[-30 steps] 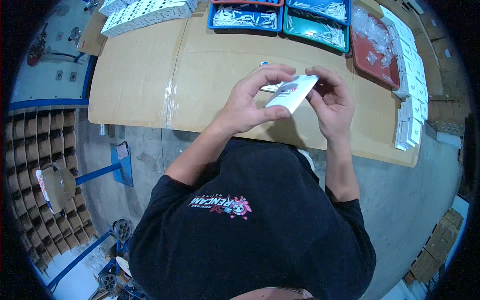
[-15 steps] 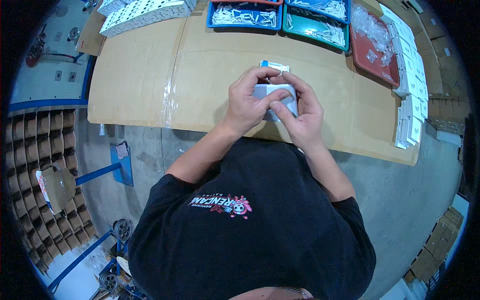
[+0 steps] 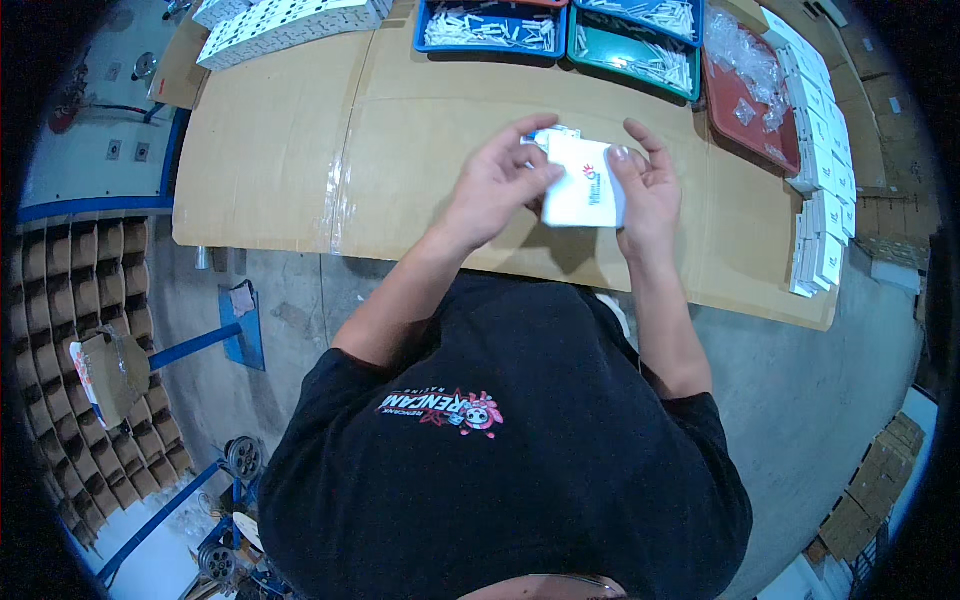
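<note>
Left hand (image 3: 497, 186) and right hand (image 3: 645, 190) hold a small white cardboard box (image 3: 582, 184) above the cardboard-covered worktop (image 3: 300, 150), fingers clamped on its sides, near the front edge.

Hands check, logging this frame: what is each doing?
Left hand: closed on the small white cardboard box.
Right hand: holding the same box, fingers partly open.

We see a small box (image 3: 585, 185) between our hands, over the table (image 3: 280, 150); trays (image 3: 490, 25) sit behind it
</note>
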Action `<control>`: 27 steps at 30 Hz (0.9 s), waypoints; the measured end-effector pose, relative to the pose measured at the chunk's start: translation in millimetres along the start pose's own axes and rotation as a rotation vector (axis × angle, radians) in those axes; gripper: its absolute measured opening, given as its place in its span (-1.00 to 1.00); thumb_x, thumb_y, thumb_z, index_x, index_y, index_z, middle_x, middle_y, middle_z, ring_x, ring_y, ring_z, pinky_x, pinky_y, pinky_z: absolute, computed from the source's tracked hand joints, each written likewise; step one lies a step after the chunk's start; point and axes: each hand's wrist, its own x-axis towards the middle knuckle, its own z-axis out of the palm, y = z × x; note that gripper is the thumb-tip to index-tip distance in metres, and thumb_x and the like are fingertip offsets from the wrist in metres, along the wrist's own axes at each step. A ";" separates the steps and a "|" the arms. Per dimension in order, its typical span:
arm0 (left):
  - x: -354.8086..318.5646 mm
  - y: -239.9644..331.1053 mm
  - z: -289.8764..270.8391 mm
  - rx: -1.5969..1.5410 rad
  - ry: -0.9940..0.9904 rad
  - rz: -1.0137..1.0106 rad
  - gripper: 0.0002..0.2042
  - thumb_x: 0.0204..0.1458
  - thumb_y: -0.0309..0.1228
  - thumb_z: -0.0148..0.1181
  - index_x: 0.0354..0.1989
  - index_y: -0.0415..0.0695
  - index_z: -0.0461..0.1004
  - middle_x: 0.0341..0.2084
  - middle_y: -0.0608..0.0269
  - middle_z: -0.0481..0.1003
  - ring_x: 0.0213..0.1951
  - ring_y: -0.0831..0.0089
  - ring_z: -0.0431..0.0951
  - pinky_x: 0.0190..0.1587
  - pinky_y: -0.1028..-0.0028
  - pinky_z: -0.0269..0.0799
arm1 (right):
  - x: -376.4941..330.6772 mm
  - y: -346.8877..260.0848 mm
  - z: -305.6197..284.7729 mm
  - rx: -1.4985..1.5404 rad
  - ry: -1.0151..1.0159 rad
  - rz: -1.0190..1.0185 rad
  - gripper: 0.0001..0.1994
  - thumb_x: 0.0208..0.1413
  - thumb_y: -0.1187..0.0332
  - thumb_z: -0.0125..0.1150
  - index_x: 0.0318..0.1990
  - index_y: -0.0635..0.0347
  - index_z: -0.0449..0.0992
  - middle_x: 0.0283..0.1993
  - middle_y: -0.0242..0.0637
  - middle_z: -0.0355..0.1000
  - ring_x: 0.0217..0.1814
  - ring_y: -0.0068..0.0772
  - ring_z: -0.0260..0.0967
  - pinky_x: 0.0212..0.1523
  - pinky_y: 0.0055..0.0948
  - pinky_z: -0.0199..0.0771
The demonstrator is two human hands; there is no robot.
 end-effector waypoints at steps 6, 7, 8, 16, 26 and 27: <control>-1.0 -29.2 0.7 -0.118 -0.074 -0.140 -0.51 0.19 -0.48 0.25 0.28 -0.35 0.29 -0.23 0.12 0.56 -0.29 0.40 0.65 -0.28 0.48 0.66 | 11.9 3.7 -11.2 0.148 0.092 0.112 -0.49 0.20 0.47 0.30 0.25 0.36 0.26 0.00 -0.09 0.54 0.02 -0.40 0.51 0.00 -0.46 0.57; -1.9 -33.6 0.4 -0.145 0.000 -0.106 -0.55 0.20 -0.47 0.25 0.23 -0.35 0.35 -0.23 0.11 0.57 -0.29 0.40 0.65 -0.27 0.47 0.66 | 8.0 8.6 -12.0 -0.066 0.000 -0.112 -0.44 0.12 0.40 0.39 0.24 0.30 0.31 0.14 -0.05 0.45 0.16 -0.30 0.44 0.09 -0.35 0.52; -3.2 -37.5 1.5 -0.147 -0.002 -0.108 -0.55 0.20 -0.47 0.25 0.23 -0.35 0.35 -0.23 0.11 0.57 -0.29 0.40 0.65 -0.27 0.47 0.66 | 4.9 10.8 -12.4 -0.280 -0.094 -0.336 -0.40 0.04 0.33 0.47 0.22 0.23 0.35 0.28 0.00 0.37 0.29 -0.20 0.36 0.18 -0.24 0.47; -16.0 -74.5 -12.6 -0.088 0.081 -0.168 -0.64 0.23 -0.47 0.22 0.18 -0.28 0.44 -0.20 0.23 0.59 -0.23 0.57 0.61 -0.17 0.54 0.56 | -1.1 27.6 -22.9 -1.010 -0.397 -0.447 -0.46 -0.22 0.35 0.56 0.02 0.05 0.54 0.36 -0.02 0.28 0.38 0.08 0.24 0.30 -0.09 0.32; 22.8 -77.9 -84.8 1.140 0.108 0.345 -0.06 -0.24 -0.11 0.54 0.36 -0.19 0.22 0.25 -0.11 0.33 0.37 -0.08 0.19 0.38 0.09 0.15 | 53.2 41.4 -23.9 -1.103 -0.623 -0.380 -0.49 -0.16 0.29 0.53 0.04 0.00 0.54 0.40 -0.06 0.24 0.41 0.11 0.18 0.35 -0.09 0.28; 29.6 -77.5 -86.2 1.171 0.062 0.335 0.00 -0.26 -0.10 0.55 0.39 -0.18 0.16 0.30 -0.08 0.29 0.40 -0.07 0.13 0.42 0.09 0.07 | 56.8 41.1 -20.2 -1.119 -0.653 -0.380 -0.49 -0.16 0.31 0.52 0.03 0.01 0.53 0.39 -0.05 0.24 0.41 0.11 0.17 0.37 -0.09 0.25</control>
